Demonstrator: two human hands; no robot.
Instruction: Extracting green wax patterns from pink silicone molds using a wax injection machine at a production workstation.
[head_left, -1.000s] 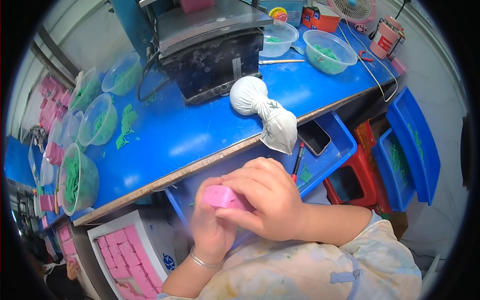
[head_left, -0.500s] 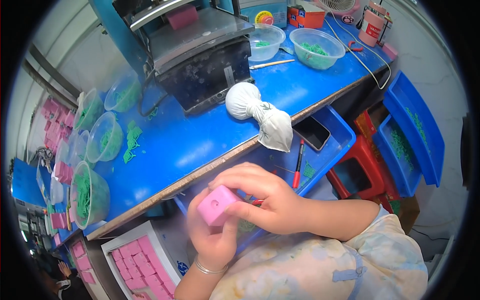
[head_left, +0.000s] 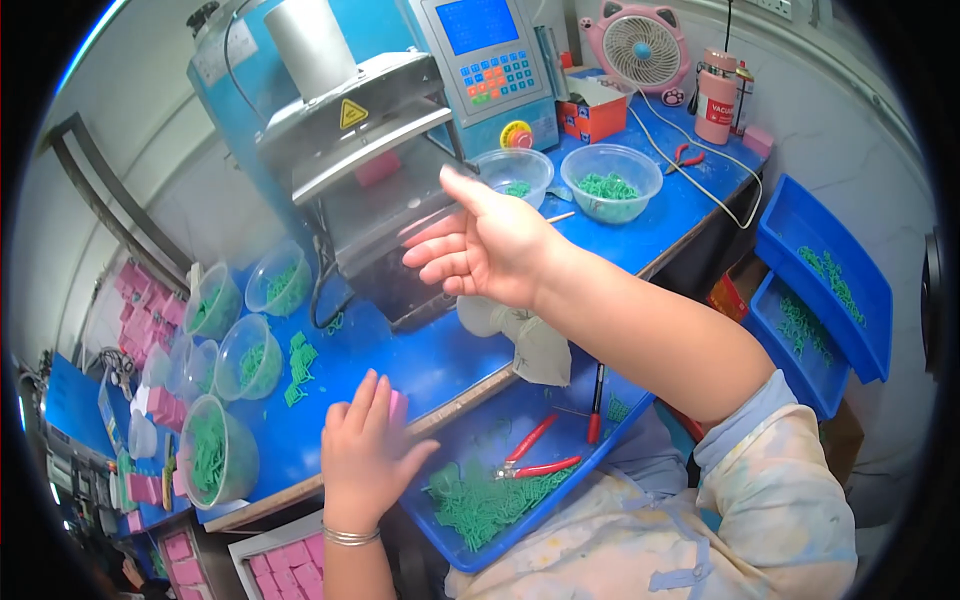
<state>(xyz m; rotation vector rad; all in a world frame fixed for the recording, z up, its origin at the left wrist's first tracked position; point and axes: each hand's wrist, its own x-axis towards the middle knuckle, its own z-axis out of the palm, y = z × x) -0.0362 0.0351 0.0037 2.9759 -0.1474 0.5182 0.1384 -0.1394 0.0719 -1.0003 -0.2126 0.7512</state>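
My left hand (head_left: 362, 455) is over the front edge of the blue table, fingers stretched out and thumb spread. A small pink block (head_left: 397, 408) shows just beside its fingertips, partly hidden and blurred; whether they touch I cannot tell. My right hand (head_left: 490, 240) is raised in front of the press machine (head_left: 350, 225), fingers extended and holding nothing. Another pink block (head_left: 377, 168) sits inside the press, under its upper plate. A white cloth bundle (head_left: 540, 350), tied in the middle, lies at the table edge below my right forearm, which partly hides it.
A blue tray (head_left: 455, 555) at my lap holds green pieces (head_left: 480, 505) and red-handled nippers (head_left: 535, 465). Clear plastic bowls (head_left: 612, 205) of green pieces stand on the table. Left are more bowls (head_left: 220, 455); below, a box of pink blocks (head_left: 285, 560). A control panel (head_left: 490, 60) adjoins the press.
Both hands held a pink block together; now they are apart. The left moved left to the table edge with a pink block beside it; the right rose toward the press. The view has shifted upward.
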